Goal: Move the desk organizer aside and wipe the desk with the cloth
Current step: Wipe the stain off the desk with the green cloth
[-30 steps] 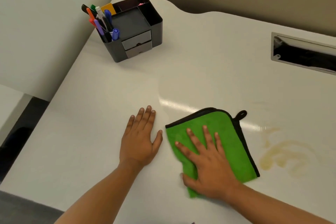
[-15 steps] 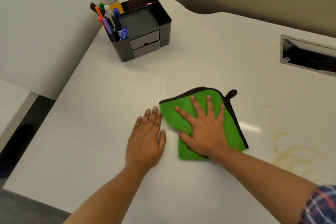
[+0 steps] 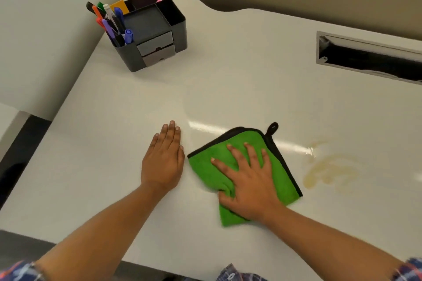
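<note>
Wiping step in hand, organizer (image 3: 151,32) already parked at far-left corner.
Right hand (image 3: 247,180) flat, fingers spread, pressing green cloth (image 3: 280,171) on desk (image 3: 228,89); left hand (image 3: 163,162) flat, empty. Next: slide cloth right onto brown stain (image 3: 328,170).

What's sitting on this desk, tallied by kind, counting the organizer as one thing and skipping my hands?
Desk organizer, holding pens: 1
Green cloth under the right hand: 1
Brownish stain on the desk: 1
Total: 3
</note>
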Demonstrator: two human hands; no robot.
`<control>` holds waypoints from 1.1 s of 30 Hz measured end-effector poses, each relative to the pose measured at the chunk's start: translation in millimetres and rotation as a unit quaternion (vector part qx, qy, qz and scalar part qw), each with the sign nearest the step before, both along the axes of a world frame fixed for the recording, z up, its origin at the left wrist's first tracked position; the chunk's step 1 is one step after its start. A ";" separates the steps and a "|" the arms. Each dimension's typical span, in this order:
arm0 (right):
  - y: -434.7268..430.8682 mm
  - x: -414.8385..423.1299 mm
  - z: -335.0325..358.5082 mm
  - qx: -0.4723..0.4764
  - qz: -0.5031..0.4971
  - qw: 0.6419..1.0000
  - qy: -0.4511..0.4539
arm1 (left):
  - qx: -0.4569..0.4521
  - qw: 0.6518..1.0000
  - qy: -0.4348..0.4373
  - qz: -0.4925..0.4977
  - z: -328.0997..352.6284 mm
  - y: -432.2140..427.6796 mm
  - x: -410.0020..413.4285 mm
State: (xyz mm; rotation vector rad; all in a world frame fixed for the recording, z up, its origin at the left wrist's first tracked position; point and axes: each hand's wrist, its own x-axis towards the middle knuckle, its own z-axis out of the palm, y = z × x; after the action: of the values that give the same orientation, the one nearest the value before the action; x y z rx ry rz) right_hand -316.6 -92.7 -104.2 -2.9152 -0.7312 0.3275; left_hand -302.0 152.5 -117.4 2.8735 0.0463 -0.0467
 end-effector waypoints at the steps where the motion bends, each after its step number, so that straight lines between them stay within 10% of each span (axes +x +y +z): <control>1: -15.2 -21.6 -0.9 -0.009 0.001 1.000 0.005 | 0.005 1.000 -0.001 -0.006 0.5 -5.7 3.7; 19: -32.6 21.2 4.6 -0.019 -0.152 0.988 -0.005 | -0.016 1.000 -0.001 0.012 -6.0 -48.1 20.1; 33: -151.9 -99.2 -7.3 -0.031 -0.070 0.997 0.001 | -0.010 1.000 0.019 0.004 -1.6 -50.8 20.1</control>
State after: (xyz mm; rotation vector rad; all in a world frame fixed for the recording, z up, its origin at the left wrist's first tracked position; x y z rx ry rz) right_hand -415.8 -244.5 -111.4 -3.0043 -0.5210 0.3437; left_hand -281.9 101.7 -119.0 2.8530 0.0639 -0.1010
